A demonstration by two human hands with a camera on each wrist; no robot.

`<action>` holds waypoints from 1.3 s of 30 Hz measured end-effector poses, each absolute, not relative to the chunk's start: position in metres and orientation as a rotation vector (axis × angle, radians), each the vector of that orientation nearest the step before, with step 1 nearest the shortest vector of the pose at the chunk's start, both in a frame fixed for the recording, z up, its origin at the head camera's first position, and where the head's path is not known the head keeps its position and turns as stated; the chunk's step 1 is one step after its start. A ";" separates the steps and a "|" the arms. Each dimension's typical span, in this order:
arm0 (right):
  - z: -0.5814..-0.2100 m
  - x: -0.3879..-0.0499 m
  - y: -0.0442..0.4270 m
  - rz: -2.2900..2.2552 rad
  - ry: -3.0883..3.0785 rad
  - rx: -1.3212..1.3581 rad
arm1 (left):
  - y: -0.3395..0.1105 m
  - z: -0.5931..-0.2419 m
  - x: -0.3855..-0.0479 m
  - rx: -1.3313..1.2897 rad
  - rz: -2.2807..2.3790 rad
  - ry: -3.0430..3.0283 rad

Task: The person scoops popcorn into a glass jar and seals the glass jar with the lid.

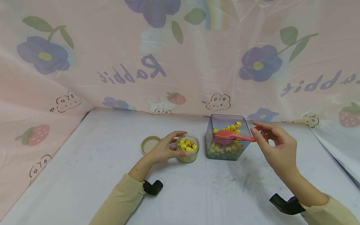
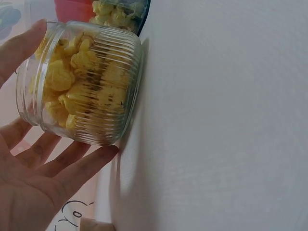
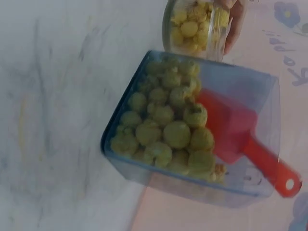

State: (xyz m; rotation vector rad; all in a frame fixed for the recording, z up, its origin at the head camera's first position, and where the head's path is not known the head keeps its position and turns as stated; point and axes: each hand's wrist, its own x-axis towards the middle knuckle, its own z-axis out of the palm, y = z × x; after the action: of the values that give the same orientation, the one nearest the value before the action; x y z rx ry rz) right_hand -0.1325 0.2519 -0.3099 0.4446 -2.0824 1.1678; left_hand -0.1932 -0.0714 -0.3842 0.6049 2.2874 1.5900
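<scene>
My left hand [image 1: 166, 146] holds a small ribbed glass jar [image 2: 108, 86] of yellow popcorn, thumb on one side and fingers on the other. The jar stands upright on the table. To its right is a clear bluish square container [image 1: 225, 153], partly filled with popcorn [image 3: 163, 130]. A red scoop [image 3: 233, 125] rests in the container, on the popcorn, its handle jutting past the rim. Beside that handle is my right hand [image 1: 278, 145], thumb and forefinger apart and holding nothing. No finger covers the handle end in the right wrist view.
A round jar lid [image 1: 150, 144] lies on the table, left of the jar and partly behind my left hand. The white table [image 1: 191, 193] ends at the back against a pink printed curtain [image 1: 185, 62], close behind the container.
</scene>
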 end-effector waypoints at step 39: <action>-0.356 -0.115 0.198 1.348 -2.155 0.703 | -0.071 -0.383 -0.191 0.592 1.602 2.279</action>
State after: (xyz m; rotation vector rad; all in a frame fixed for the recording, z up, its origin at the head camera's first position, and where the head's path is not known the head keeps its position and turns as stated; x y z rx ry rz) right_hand -0.1153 0.1975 -0.3561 0.7034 -2.1554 1.3482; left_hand -0.1914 -0.0714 -0.3828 0.5916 2.2786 1.6024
